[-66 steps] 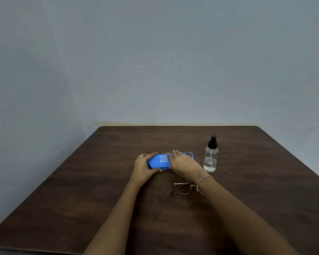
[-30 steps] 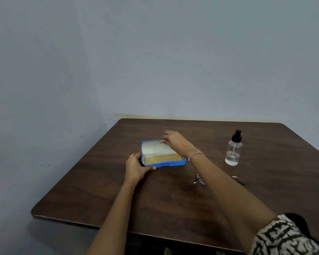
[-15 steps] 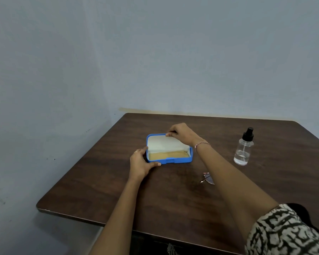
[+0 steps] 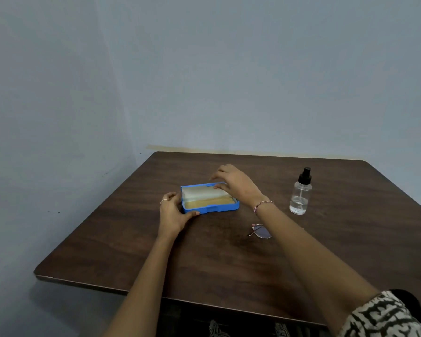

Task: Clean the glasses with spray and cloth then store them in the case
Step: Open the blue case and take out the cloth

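Observation:
A blue glasses case (image 4: 219, 209) lies open on the brown table (image 4: 204, 259), its lid laid back. Inside I see a pale lining and a yellowish cloth (image 4: 208, 203). My left hand (image 4: 173, 212) grips the case's left front corner. My right hand (image 4: 236, 182) is over the lid's far right edge, fingers spread, thumb touching the lining; whether it still holds the lid is unclear. Thin-framed glasses (image 4: 260, 231) lie on the table nearer me, partly hidden by my right forearm. A clear spray bottle (image 4: 300, 194) with a black cap stands upright at the right.
The table stands in a corner, against grey-blue walls (image 4: 204, 81) at the back and left. Its front edge (image 4: 102, 287) is close to me. A patterned sleeve (image 4: 384, 317) shows at the bottom right.
The case went from shut to open, lid tipped back. My right hand rose off the lid edge and its fingers spread. The view shifted left, then back a little.

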`<state>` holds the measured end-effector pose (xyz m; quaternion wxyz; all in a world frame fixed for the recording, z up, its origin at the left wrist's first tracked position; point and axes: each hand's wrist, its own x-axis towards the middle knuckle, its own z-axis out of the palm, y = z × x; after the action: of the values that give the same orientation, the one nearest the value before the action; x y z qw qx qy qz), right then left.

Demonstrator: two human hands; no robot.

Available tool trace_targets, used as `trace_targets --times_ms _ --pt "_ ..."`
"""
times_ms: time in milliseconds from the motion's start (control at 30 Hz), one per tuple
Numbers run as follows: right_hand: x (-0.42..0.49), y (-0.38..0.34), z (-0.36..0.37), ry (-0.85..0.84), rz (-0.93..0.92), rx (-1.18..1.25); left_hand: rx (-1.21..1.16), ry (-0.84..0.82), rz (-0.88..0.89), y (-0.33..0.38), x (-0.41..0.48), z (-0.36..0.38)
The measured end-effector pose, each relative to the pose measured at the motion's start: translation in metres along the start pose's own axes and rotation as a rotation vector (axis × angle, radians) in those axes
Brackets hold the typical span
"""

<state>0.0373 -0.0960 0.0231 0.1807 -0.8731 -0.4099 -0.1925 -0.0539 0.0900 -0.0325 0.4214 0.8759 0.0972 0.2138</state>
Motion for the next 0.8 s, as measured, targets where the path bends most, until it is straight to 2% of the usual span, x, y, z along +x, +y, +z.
trace_targets --times_ms 100,200,333,433,567,800 --pt "-0.016 0.002 -0.002 0.081 0.000 -0.073 -0.009 0.158 0.075 0.003 -0.007 0.002" --pt "-0.031 0.004 0.005 0.018 0.003 -0.112 0.188 0.281 0.200 0.008 -0.009 0.005" --pt "-0.033 0.007 0.018 -0.171 0.085 -0.222 0.576 0.150 0.331 0.009 0.001 0.012" --pt "-0.030 0.007 0.025 -0.246 0.122 -0.342 0.812 0.031 0.392 0.016 0.009 0.014" --pt "-0.024 0.005 0.025 -0.292 0.131 -0.410 1.087 -0.150 0.364 0.038 0.019 0.013" --pt "-0.017 -0.008 0.023 -0.333 0.174 -0.464 1.189 -0.231 0.338 0.049 0.029 0.020"
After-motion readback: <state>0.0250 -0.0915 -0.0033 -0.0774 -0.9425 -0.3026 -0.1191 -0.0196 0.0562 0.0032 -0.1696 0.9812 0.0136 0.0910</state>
